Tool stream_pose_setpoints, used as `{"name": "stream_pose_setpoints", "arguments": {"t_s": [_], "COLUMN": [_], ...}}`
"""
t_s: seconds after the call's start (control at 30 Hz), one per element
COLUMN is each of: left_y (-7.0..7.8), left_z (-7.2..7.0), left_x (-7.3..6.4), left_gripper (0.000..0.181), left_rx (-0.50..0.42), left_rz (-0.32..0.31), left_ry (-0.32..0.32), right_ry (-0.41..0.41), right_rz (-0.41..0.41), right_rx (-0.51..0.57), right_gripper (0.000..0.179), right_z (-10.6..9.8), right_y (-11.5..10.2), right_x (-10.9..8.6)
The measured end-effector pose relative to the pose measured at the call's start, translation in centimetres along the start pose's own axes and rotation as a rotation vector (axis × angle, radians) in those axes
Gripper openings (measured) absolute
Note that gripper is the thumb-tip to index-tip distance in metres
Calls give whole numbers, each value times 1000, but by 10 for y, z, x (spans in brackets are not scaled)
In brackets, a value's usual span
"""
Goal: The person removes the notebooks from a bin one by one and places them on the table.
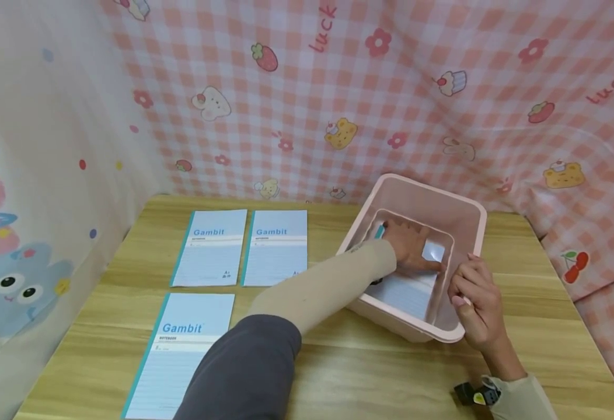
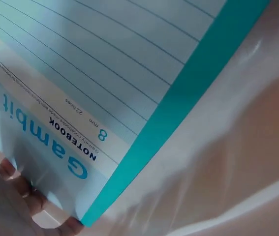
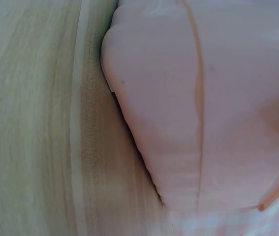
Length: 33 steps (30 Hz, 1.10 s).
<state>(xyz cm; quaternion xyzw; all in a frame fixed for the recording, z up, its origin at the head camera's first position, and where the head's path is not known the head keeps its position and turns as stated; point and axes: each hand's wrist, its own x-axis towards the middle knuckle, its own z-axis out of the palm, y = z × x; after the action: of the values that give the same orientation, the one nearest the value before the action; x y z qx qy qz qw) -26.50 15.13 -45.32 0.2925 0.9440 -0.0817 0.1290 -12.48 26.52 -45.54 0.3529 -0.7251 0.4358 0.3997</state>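
Note:
A pink plastic bin (image 1: 417,189) stands at the right of the table, and its outer wall (image 3: 154,108) fills much of the right wrist view. Inside lies a pale blue Gambit notebook (image 1: 404,297) with a teal spine, which the left wrist view shows close up (image 2: 95,73). My left hand (image 1: 409,244) reaches into the bin, fingers spread over the notebook near its printed title end; the fingertips touch its edge. With curled fingers my right hand (image 1: 475,300) grips the bin's right rim. The forearm hides part of the bin's left rim.
On the left half of the wooden table (image 1: 391,379) lie three more Gambit notebooks: one at back left (image 1: 209,248), one beside it (image 1: 275,248), one in front (image 1: 181,356), partly behind my left sleeve. A pink checked curtain (image 1: 312,87) hangs close behind the bin.

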Motion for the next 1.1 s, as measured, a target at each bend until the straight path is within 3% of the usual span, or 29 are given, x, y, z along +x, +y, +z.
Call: {"name": "stream_pose_setpoints", "arguments": {"t_s": [0.43, 0.57, 0.83, 0.93, 1.1], "left_y": [4, 1, -9, -12, -16], "left_z": [3, 2, -10, -16, -26], "left_x": [6, 8, 10, 10, 7], "left_gripper": [115, 102, 94, 94, 71], "left_rx": [-58, -77, -131, -124, -82], "left_rz": [-85, -70, -37, -15, 62], "left_ry": [98, 109, 267, 283, 305], "right_ry": [-22, -17, -16, -19, -22], "right_rz": [13, 5, 1, 1, -2], "right_rx": [-31, -27, -15, -13, -8], "right_gripper": [19, 23, 29, 28, 25], "right_z": [-2, -2, -2, -3, -1], "right_y": [-1, -1, -1, -1, -1], "right_x": [-1, -1, -1, -1, 1]}}
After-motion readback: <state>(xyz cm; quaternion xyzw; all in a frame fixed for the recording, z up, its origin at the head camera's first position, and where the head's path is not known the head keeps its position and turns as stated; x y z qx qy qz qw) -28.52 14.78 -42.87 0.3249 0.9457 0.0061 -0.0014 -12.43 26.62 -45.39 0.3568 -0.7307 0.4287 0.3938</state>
